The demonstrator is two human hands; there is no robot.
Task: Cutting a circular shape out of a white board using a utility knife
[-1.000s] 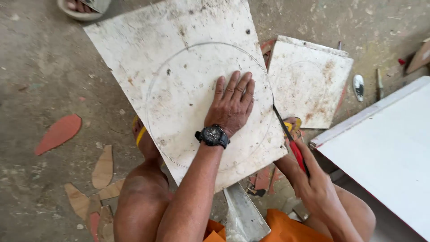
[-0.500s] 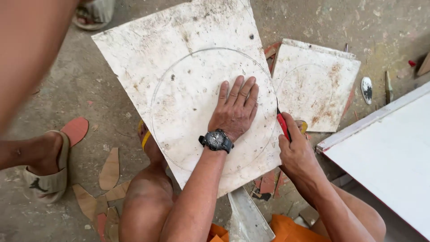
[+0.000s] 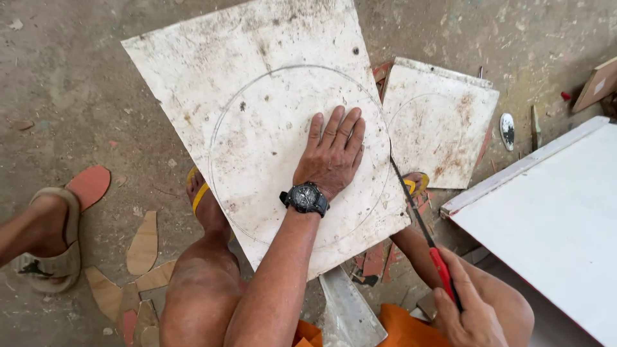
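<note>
- Board [image 3: 257, 109], white, stained, marked with a drawn circle, lies propped across the person's knees and feet above the concrete floor [image 3: 77, 90]; it takes up the middle of the head view.
- Left hand [image 3: 331, 157] lies flat on the board inside the circle, fingers spread and pressing down. It grips nothing. A black watch [image 3: 306, 198] sits on the wrist.
- Right hand [image 3: 472, 315] is closed around the red handle of a saw [image 3: 424, 234]. The thin dark blade runs up to the board's right edge, where the circle comes nearest that edge.
- Change: half a second ago the right hand was up beside the board edge; now it is low in the frame, near the person's knee, and far more blade shows. Judgement: the saw is drawn back on a stroke, so cutting at the right edge is under way.
- Left hand and board hold the same position as before. Judgement: the board is held steady for the cut.
- A second person's sandalled foot [image 3: 45, 238] stands on the floor at left, as half a second ago; the arm then seen at upper left is gone.
- Smaller white board [image 3: 443, 128], also with a circle, lies just right of the main one.
- White panel [image 3: 553, 225] fills the lower right.
- Offcuts [image 3: 144, 244] lie on the floor at lower left.
</note>
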